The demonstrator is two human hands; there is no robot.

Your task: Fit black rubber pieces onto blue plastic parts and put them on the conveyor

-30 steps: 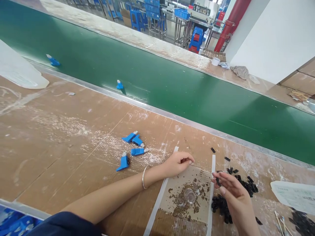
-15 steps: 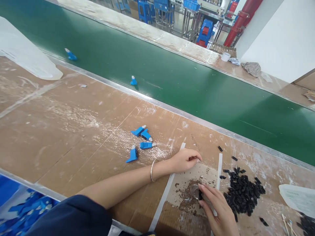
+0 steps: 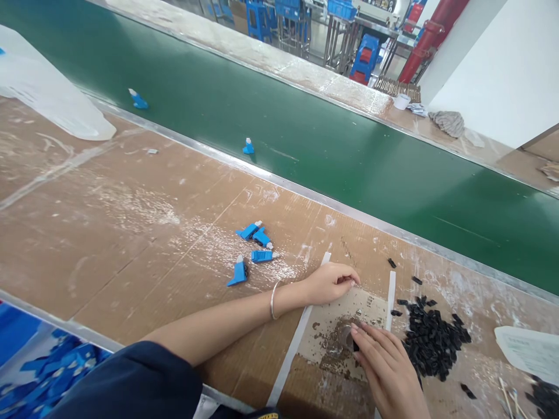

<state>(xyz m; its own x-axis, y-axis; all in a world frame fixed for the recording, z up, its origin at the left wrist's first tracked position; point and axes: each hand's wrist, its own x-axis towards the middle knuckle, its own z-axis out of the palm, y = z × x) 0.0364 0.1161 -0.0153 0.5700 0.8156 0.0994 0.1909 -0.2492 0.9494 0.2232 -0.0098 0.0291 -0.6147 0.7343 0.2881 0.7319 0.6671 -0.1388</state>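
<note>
1. Far left: translucent plastic sheet (image 3: 48, 93) lies over the counter's back edge. Blue plastic part (image 3: 138, 100) and a second one (image 3: 248, 146) sit on the green conveyor belt (image 3: 305, 174), beyond that edge.
2. Mid counter (image 3: 131, 250): cluster of four blue white-tipped parts (image 3: 255, 256), well apart from the work.
3. Left hand (image 3: 334, 283), silver bangle (image 3: 274, 299) on wrist: fingers curled narrow, at the top of the brown-smeared board (image 3: 349, 308). Held item: can't tell.
4. Right hand (image 3: 388, 372): fingertips (image 3: 360, 334) close over a clear glass cup (image 3: 345, 336) on that board, small black piece (image 3: 356, 346) right at them. Grip unclear.
5. Work in hand: fingers at cup and black piece. Next move needs a clean pinch there, judging by the spacing.
6. Right of the board: black pieces pile (image 3: 432, 340), just past the white strip (image 3: 390, 302). Printed paper sheet (image 3: 528, 352) at the counter's front right.
</note>
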